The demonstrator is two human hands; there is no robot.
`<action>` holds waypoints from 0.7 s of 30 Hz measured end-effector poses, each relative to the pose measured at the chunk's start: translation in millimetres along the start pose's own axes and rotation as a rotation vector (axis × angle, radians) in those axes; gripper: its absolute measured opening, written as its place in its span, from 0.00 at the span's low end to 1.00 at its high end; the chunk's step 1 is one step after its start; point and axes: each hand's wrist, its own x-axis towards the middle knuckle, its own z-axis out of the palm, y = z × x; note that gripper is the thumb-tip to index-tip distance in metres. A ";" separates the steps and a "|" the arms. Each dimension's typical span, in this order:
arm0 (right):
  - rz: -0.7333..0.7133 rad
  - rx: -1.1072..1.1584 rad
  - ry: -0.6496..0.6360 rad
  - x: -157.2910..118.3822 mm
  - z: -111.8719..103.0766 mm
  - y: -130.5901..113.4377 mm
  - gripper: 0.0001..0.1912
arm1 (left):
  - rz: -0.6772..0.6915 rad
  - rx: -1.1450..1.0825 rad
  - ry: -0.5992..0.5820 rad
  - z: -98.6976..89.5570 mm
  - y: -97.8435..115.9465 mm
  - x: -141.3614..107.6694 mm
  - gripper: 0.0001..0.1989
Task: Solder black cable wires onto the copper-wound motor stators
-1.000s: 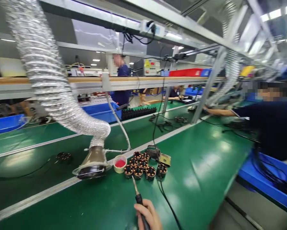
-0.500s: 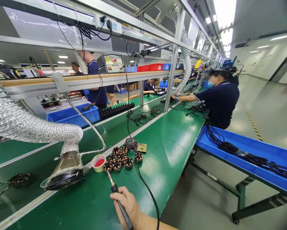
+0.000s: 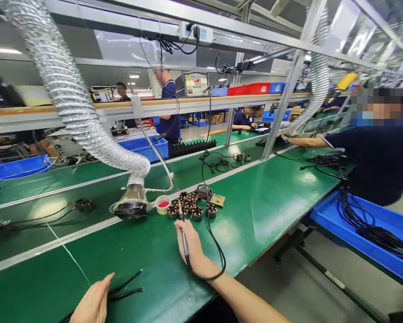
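My right hand [image 3: 191, 244] is closed around a soldering iron [image 3: 185, 237], whose tip points up to the cluster of copper-wound motor stators [image 3: 197, 213]. Whether the tip touches a stator I cannot tell. A black cord loops from the iron past my wrist. My left hand [image 3: 93, 299], at the bottom edge, has its fingers pressed together on a thin strand of solder wire [image 3: 68, 253] that runs up and left. Beside those fingers are two black cable ends [image 3: 129, 291], one with a bare tip; their other part is hidden behind the hand.
A tape roll [image 3: 163, 204] with red inside sits left of the stators. A fume hood [image 3: 130, 208] on a silver duct [image 3: 97, 139] stands farther left. Behind the stators are a grey metal part [image 3: 205, 192] and a small plate [image 3: 217, 200]. A co-worker [image 3: 379, 148] reaches in at right, beside a blue tray [image 3: 322, 211].
My view has turned left. My left hand has come into view with the solder wire, beside the black cables. My right hand has brought the iron over the stators, its tip raised.
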 end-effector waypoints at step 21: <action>-0.324 -0.289 -0.027 37.7 55.3 63.8 0.23 | -0.079 0.160 0.121 3.1 28.8 18.6 0.17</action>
